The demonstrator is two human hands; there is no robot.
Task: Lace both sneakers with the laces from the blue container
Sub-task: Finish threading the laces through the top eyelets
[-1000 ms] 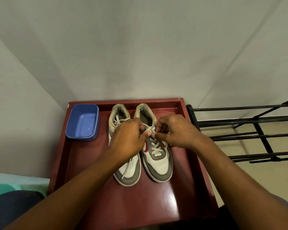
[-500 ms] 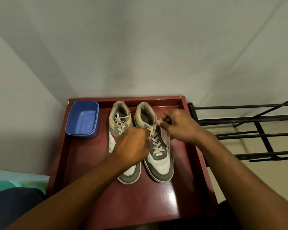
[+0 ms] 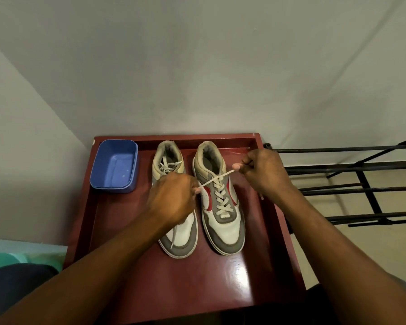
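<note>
Both hands are pulling the ends of the lace apart over the far sneaker, the one farther from the blue container, probably to draw the top crossing snug before a knot. The left hand is pinching one end on the container's side of that shoe. The right hand is pinching the other end on the side away from the container, so the lace is running taut across the upper eyelets. The near sneaker, beside the container, is lying partly under the left hand, which is hiding its middle lacing. The container is holding no lace and is sitting on the red table. A black rack is standing well away from the container, clear of the work.
</note>
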